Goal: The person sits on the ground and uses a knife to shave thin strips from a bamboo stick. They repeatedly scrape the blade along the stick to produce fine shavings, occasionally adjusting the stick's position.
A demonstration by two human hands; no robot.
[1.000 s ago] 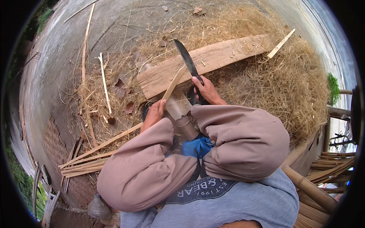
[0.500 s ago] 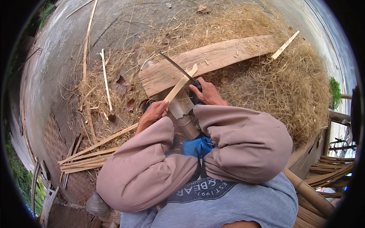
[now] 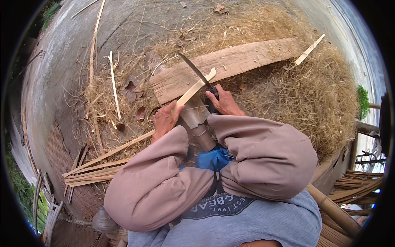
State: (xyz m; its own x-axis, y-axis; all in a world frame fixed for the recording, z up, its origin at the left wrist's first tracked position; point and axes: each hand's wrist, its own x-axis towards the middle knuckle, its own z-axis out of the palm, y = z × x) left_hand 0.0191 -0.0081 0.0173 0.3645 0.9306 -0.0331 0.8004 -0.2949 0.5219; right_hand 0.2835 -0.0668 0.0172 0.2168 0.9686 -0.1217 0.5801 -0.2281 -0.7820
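Observation:
My left hand (image 3: pixel 165 119) is closed round a long pale bamboo strip (image 3: pixel 190 93), which runs from the lower left up past my fingers to a carved, hooked tip. In my right hand (image 3: pixel 224 101) is the dark handle of a knife (image 3: pixel 195 69). Its curved blade points up and left and crosses the strip just below the tip. Under both lies a wide wooden plank (image 3: pixel 238 59), slanting up to the right with small chips on it. A round post-like support (image 3: pixel 197 119) stands between my knees, below the plank's left end.
Curly shavings (image 3: pixel 296 99) cover the ground around the plank. Several bamboo strips (image 3: pixel 92 176) lie by my left knee, and loose ones (image 3: pixel 114 86) farther left. A short pale piece (image 3: pixel 309 50) rests beyond the plank's right end. A bamboo pole (image 3: pixel 335 212) is at lower right.
My left hand has turned more over the bamboo strip, back of the hand now upward. The knife blade has tilted steeper and shifted slightly right along the strip, toward its tip.

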